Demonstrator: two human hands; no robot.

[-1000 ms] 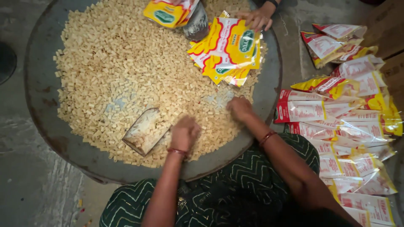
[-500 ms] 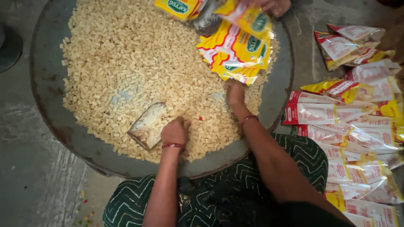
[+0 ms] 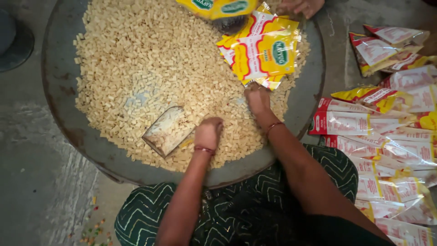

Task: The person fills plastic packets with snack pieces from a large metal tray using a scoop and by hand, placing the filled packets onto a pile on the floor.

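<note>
Meanwhile, the left hand (image 3: 208, 133) gripped a clear scoop (image 3: 167, 130) lying in the snack pieces (image 3: 150, 59), while the right hand (image 3: 257, 99) pinched the yellow packets (image 3: 261, 54) just beyond it.

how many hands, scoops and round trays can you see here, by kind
hands: 3, the person's left hand, their right hand, and another person's hand at the top edge
clear scoop: 1
round metal tray: 1
total: 5

Pale beige snack pieces (image 3: 150, 59), grey pan (image 3: 59, 105), yellow-red packets (image 3: 264, 54), dark green zigzag-patterned cloth (image 3: 246, 209)
</note>
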